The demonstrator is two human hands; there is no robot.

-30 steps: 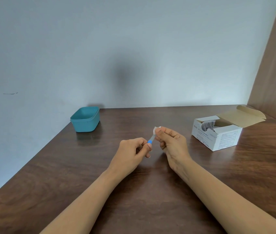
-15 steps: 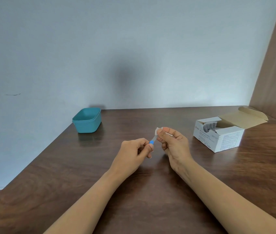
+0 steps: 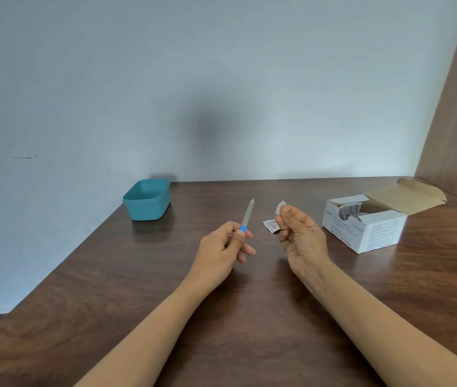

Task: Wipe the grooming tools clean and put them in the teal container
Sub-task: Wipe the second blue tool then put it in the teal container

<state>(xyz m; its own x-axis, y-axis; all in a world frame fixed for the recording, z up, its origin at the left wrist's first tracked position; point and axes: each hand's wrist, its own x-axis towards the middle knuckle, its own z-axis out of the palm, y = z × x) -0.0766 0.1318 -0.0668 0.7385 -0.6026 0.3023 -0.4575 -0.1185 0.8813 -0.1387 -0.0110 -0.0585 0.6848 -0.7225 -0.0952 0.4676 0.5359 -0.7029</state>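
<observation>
Teal container point(image 3: 146, 212) way off up-left of the hands, on the table point(image 3: 138, 275), a good bit nearer the left hand point(image 3: 221, 247). Nail file point(image 3: 248, 213) pinched by its blue handle in that left hand, long axis running away and a touch right, metal tip up. Torn wrapper point(image 3: 271, 225) lying between the hands. Right hand point(image 3: 301, 238) clear of the file, clamped on a white swab point(image 3: 279, 206). Alcohol swab box point(image 3: 366, 230) further right. Probably a left-hand reach up-left next, file laid along the tub.

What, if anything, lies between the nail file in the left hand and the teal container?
Nothing visible does: only bare table separates the nail file from the open teal container. The swab wrapper lies to its right.
</observation>
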